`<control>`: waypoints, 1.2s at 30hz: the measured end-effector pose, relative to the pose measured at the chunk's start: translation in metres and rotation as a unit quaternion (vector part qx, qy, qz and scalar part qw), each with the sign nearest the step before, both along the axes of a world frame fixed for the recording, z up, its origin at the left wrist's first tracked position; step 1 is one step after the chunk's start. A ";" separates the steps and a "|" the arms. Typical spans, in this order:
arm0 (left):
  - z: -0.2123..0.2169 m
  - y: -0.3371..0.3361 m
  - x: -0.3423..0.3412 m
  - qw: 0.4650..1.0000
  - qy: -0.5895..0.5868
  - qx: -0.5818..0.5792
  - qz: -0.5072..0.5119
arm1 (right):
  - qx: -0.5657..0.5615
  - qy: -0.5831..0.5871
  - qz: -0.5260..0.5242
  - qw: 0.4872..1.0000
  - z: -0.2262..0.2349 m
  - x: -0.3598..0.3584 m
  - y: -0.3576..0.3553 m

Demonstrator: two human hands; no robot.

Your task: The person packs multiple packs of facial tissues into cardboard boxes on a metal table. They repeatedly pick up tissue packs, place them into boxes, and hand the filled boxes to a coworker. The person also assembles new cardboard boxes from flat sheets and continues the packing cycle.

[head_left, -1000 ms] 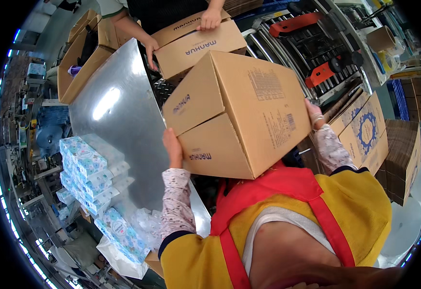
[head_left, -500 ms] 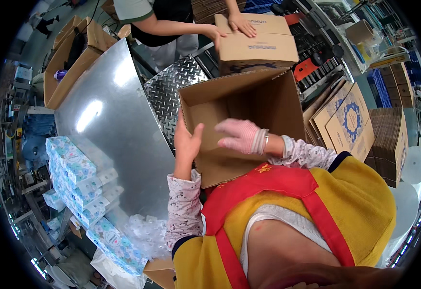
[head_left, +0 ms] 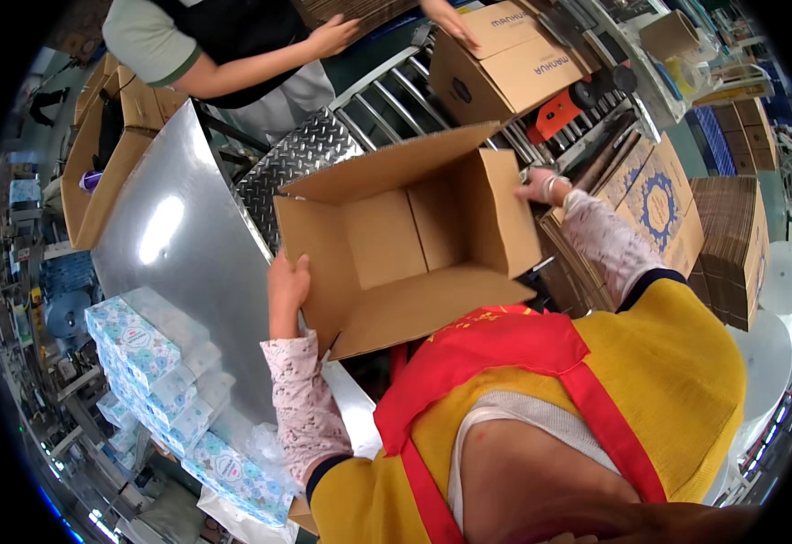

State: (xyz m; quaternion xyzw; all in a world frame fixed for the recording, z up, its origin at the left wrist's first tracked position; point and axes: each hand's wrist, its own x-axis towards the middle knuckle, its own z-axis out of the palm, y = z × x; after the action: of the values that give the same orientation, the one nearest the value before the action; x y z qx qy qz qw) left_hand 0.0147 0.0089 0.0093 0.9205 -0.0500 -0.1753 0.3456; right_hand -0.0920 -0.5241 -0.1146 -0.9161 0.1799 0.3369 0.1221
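Note:
An open, empty cardboard box (head_left: 396, 172) is in front of my chest, its mouth facing up toward me and its flaps spread. My bare left hand (head_left: 288, 292) grips the box's left edge, thumb on the inner side and fingers behind the board. On the opposite side, my right hand (head_left: 543, 186), in a pale pink glove, is closed at the outer edge of the right flap; its fingertips are partly hidden. A closed cardboard box (head_left: 514, 68) sits on the roller conveyor (head_left: 394, 102) beyond, with a co-worker's hand (head_left: 451, 23) at its left top edge.
At left stands a shiny metal table (head_left: 192, 272) with stacked blue floral tissue packs (head_left: 142, 340). A diamond-plate metal surface (head_left: 296, 159) adjoins it. Flattened cartons (head_left: 654, 204) lean at right, near a red machine part (head_left: 554, 118). Another open carton (head_left: 110, 181) is at far left.
My right hand has moved from inside the box to its right flap. The box has turned and shifted left with my left hand. The closed box has slid away to the right along the rollers.

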 end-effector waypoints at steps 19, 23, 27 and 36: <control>0.034 0.122 -0.053 0.950 -0.093 -0.110 0.278 | 0.270 -0.079 -0.039 0.959 -0.055 0.050 0.151; 0.025 0.283 -0.098 0.851 -0.316 0.083 0.412 | -0.078 -0.060 0.133 0.986 0.013 0.069 0.161; 0.034 0.461 -0.161 0.750 -0.343 0.330 0.458 | -0.037 0.088 0.308 0.946 0.162 0.113 0.283; 0.002 0.622 -0.156 0.824 -0.019 -0.165 0.542 | 0.513 0.001 0.366 0.777 0.201 0.236 0.734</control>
State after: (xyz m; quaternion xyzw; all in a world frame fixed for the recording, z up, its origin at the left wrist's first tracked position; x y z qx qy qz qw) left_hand -0.1418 0.6306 0.0108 0.7321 0.4221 0.0682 0.5303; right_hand 0.1436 0.2096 0.0869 -0.7143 -0.3682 0.3991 0.4415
